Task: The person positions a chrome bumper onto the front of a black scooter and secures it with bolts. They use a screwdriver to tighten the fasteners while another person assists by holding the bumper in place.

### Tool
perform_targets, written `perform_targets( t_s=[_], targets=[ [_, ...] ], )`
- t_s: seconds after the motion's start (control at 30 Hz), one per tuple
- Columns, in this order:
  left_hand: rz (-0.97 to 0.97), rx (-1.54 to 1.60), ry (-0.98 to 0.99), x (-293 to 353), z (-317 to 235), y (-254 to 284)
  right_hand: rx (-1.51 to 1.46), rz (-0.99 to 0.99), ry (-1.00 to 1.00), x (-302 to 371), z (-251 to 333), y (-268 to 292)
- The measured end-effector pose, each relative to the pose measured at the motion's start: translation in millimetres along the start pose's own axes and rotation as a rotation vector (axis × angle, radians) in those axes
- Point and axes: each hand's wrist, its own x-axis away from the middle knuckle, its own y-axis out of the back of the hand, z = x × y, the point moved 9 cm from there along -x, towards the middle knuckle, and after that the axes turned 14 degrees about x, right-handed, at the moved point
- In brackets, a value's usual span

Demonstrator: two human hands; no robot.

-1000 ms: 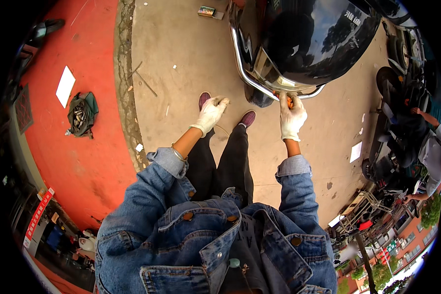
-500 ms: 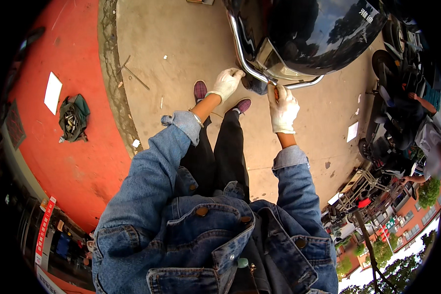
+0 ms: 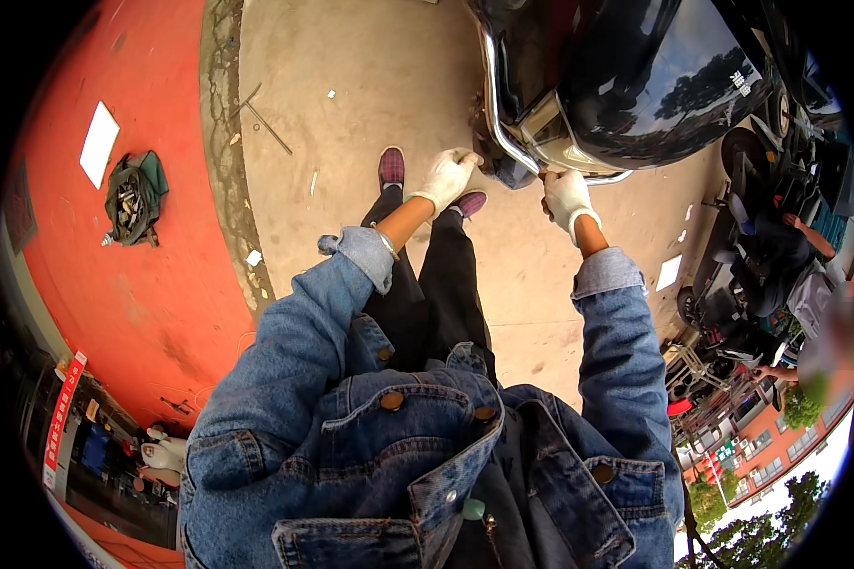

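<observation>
The head view shows a glossy black vehicle (image 3: 636,95) at the upper right of the frame, with a chrome bar (image 3: 496,119) curving along its lower edge. Right of the frame's centre, the gloved right hand (image 3: 568,195) is at the bar's low bend, fingers curled inward — a small orange-brown bit (image 3: 543,174) shows at the fingertips, but what they pinch cannot be told. The gloved left hand (image 3: 446,178), near upper centre, has its fingers drawn together just left of the dark part (image 3: 514,174) below the bar; whether it grips anything cannot be told. Below the hands are plum-coloured shoes (image 3: 391,169) on pale ground (image 3: 370,66). At upper left lies a thin rod (image 3: 273,133); further left, on red ground (image 3: 152,313), are a white sheet (image 3: 99,145) and an open dark green bag (image 3: 154,171).
</observation>
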Motion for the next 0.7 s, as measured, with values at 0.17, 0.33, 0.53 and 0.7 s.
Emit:
perform_targets(
  t_s=[0.17,0.33,0.53,0.7],
  targets=[
    [0.014,-0.077,0.076,-4,3,-4,-0.27,0.118,-0.204,-21,-11,-8],
    [-0.061,0.053,0.007,-1,-16,-10,0.65,-0.157,0.115,-27,9,8],
    [-0.08,0.143,-0.058,-9,-9,-1,0.81,-0.122,0.218,-35,20,24],
    [-0.127,0.097,0.033,-2,-9,4,0.581,0.04,0.069,-38,16,24]
  ],
)
